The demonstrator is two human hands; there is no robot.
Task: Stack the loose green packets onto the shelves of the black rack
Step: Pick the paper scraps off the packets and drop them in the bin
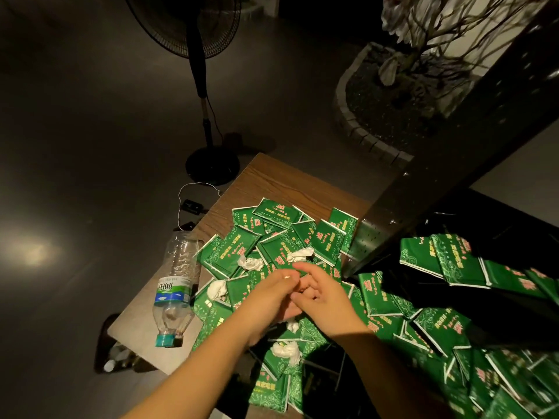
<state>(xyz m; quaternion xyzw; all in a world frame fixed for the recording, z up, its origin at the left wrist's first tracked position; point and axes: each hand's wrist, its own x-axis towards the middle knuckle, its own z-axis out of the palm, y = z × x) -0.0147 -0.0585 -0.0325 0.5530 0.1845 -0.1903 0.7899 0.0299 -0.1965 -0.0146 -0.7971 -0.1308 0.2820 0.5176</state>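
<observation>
Loose green packets (272, 234) lie in a heap on the wooden table (272, 176). The black rack (423, 182) stands at the right. More green packets lie on its upper shelf (453, 261) and on a lower shelf (390, 297). My left hand (269, 297) and my right hand (323, 297) meet over the middle of the heap, and the right hand's fingers overlap the left's. The right fingers are loosely bent, and no packet shows in them. The left fingertips are partly hidden behind the right hand.
An empty plastic bottle (174, 291) lies on the table's left edge. Crumpled white tissues (251, 263) sit among the packets. On the dark floor beyond stand a pedestal fan (199, 86) and a stone-edged planter with bare branches (378, 122).
</observation>
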